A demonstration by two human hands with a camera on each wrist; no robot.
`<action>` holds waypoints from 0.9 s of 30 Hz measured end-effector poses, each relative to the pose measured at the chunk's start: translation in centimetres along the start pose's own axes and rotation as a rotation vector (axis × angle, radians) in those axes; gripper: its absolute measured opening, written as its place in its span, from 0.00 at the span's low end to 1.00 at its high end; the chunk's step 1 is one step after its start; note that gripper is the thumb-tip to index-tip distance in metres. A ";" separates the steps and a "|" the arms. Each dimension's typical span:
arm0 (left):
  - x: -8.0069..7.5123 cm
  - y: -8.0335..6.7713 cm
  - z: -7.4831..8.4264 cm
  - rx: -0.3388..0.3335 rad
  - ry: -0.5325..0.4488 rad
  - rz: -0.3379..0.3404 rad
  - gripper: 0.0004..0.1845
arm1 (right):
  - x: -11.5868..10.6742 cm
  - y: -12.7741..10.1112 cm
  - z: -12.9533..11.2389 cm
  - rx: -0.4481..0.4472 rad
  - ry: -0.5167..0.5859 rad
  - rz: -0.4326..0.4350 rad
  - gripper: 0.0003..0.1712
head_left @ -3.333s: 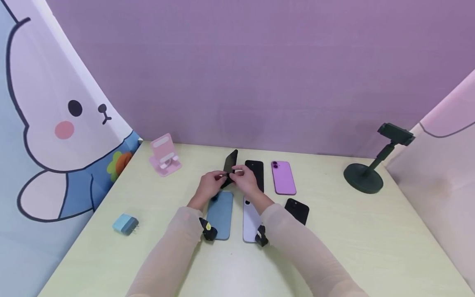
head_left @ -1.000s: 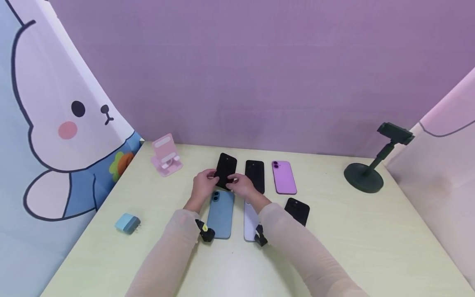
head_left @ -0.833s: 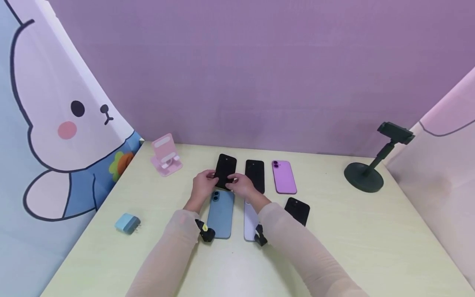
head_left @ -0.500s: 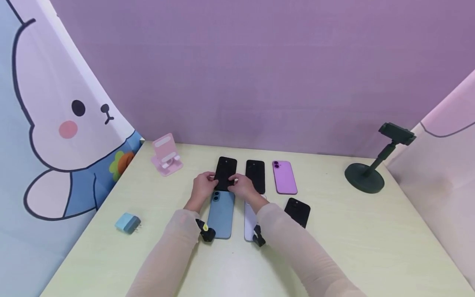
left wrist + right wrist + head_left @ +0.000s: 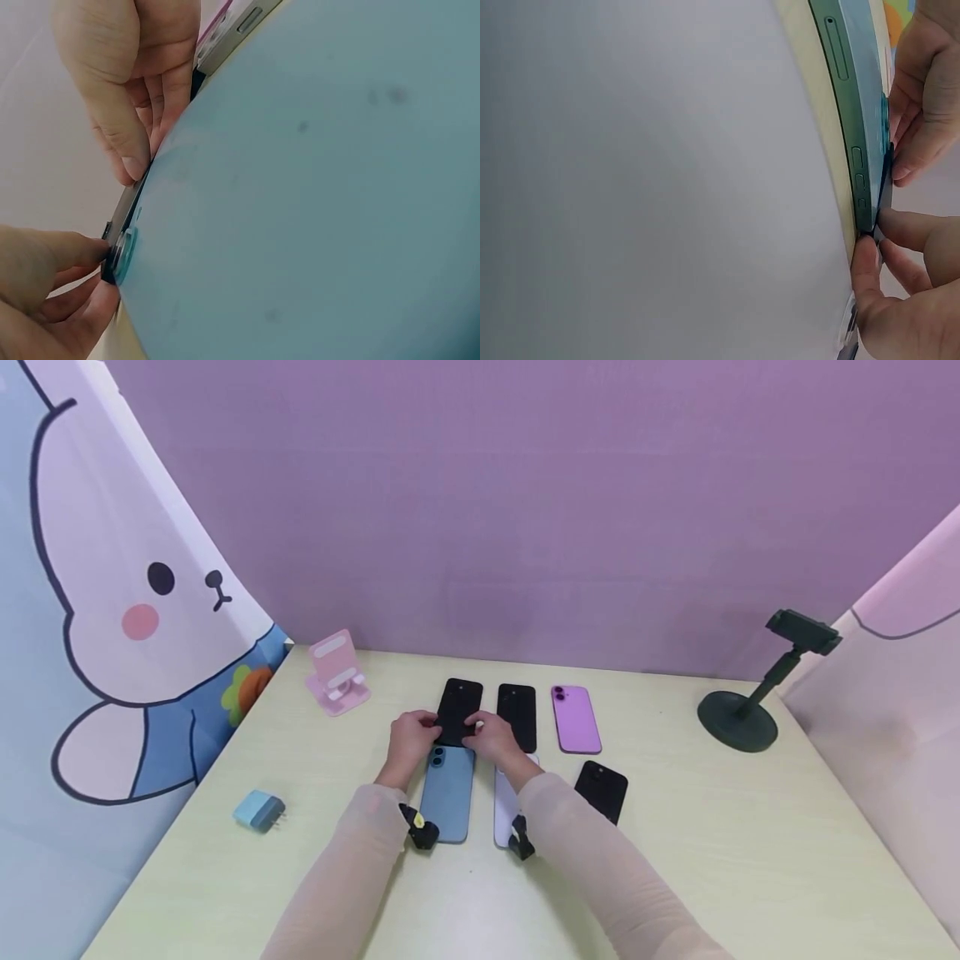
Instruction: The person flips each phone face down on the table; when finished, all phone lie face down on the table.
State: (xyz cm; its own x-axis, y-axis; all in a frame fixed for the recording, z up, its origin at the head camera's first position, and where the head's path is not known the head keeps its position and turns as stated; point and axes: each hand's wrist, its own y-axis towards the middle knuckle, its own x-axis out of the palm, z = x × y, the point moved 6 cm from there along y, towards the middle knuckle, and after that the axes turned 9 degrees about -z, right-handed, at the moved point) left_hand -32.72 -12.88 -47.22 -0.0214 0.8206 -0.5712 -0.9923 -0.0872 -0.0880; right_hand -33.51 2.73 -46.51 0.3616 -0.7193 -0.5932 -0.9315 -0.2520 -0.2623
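Note:
A black phone [image 5: 460, 707] lies back side up at the left end of the far row on the pale table [image 5: 712, 827]. My left hand [image 5: 431, 727] pinches its near left corner and my right hand [image 5: 474, 727] pinches its near right corner. In the left wrist view the black phone's thin edge [image 5: 124, 216] shows between the left hand [image 5: 96, 253] and the right hand [image 5: 141, 156]. Just in front lie a blue phone [image 5: 447, 792] and a pale lavender phone [image 5: 503, 803]. The lavender phone [image 5: 667, 180] fills the right wrist view beside the blue phone's edge [image 5: 850, 135].
A second black phone [image 5: 517, 715] and a purple phone [image 5: 575, 719] continue the far row. A small black phone [image 5: 602, 788] lies to the right. A pink stand [image 5: 335, 673], a blue charger [image 5: 258, 812] and a dark phone holder [image 5: 738, 717] stand further out.
The black phone, held up on edge 3.3 s ago, has been turned flat and lowered onto the table left of the other black phone. Both hands have stayed on it.

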 end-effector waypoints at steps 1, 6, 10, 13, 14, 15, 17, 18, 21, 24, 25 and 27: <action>0.0 0.0 0.0 -0.001 0.005 -0.003 0.13 | 0.0 0.0 0.0 0.001 -0.002 -0.001 0.17; 0.2 0.0 0.0 -0.007 0.037 -0.017 0.13 | 0.1 0.0 0.1 0.005 -0.006 -0.013 0.17; 0.2 0.1 0.0 -0.005 0.042 -0.027 0.12 | -0.1 -0.1 0.1 0.001 -0.008 -0.018 0.17; 0.2 0.1 0.2 0.000 0.037 -0.038 0.12 | -0.2 -0.1 0.0 -0.002 -0.007 -0.020 0.17; 0.2 0.1 0.3 0.001 0.036 -0.042 0.12 | -0.2 -0.1 0.0 -0.003 -0.007 -0.020 0.17; 0.2 0.1 0.3 0.000 0.034 -0.046 0.13 | -0.2 -0.1 0.0 -0.003 -0.006 -0.021 0.17; 0.2 0.2 0.3 0.000 0.040 -0.050 0.13 | -0.2 -0.1 0.0 -0.001 -0.006 -0.020 0.16; 0.2 0.2 0.3 0.001 0.043 -0.052 0.13 | -0.2 -0.1 0.0 0.000 -0.006 -0.019 0.16; 0.4 0.4 0.4 0.009 0.058 -0.058 0.13 | -0.3 -0.2 0.1 0.002 0.003 -0.017 0.15; 0.3 0.5 0.4 0.013 0.073 -0.066 0.13 | -0.4 -0.2 0.1 -0.001 0.008 -0.021 0.15; 0.3 0.4 0.5 0.012 0.077 -0.072 0.13 | -0.4 -0.3 0.1 -0.004 0.007 -0.024 0.15; 0.0 0.3 0.6 0.010 0.085 -0.083 0.13 | -0.5 -0.3 0.0 -0.010 0.004 -0.029 0.16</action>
State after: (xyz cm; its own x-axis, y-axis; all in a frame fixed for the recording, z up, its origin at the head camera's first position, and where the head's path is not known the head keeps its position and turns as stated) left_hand -33.12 -12.54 -46.81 0.0707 0.7735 -0.6298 -0.9914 -0.0150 -0.1297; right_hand -33.39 3.14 -46.11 0.3885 -0.7143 -0.5820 -0.9209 -0.2795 -0.2717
